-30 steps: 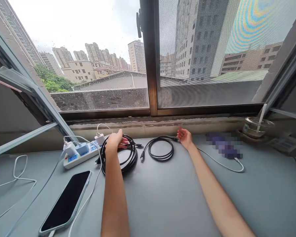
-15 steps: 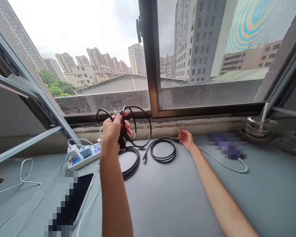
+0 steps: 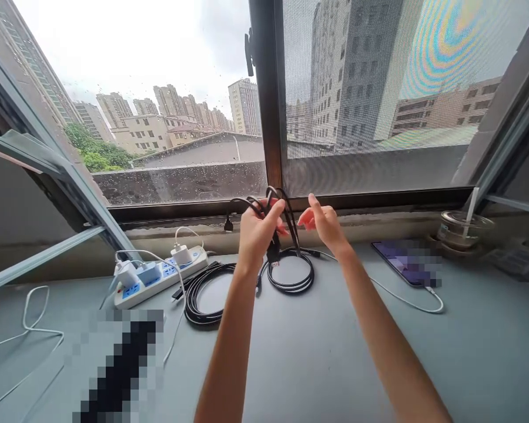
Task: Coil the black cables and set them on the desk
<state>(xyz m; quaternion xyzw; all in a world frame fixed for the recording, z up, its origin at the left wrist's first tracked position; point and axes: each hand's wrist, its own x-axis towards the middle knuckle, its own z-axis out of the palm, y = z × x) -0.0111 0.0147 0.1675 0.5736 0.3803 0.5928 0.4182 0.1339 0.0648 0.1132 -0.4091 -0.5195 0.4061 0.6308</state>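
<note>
My left hand point(image 3: 261, 232) is wrapped round a looped black cable point(image 3: 294, 226), lifted above the desk near the windowsill. One dark connector point(image 3: 228, 223) dangles to its left, and a thicker black plug point(image 3: 274, 249) hangs below the fingers. To the right of the loops is my right hand point(image 3: 324, 222), thumb raised and fingers apart, with nothing in it. Beneath the hands a small coiled black cable point(image 3: 291, 289) lies on the desk. A larger black coil point(image 3: 198, 320) rests to the left, partly behind my left forearm.
A white power strip point(image 3: 163, 282) with white chargers stands at the left by the sill. Farther left is a partly pixelated dark phone point(image 3: 127, 364). A purple-screened phone point(image 3: 401, 264) and white cable point(image 3: 405, 304) lie right, beside a lidded cup point(image 3: 461, 229) with a straw.
My left hand has moved right with the cable, whose loops now hang narrower. My right hand has risen slightly and shifted left, closer to the loops.
</note>
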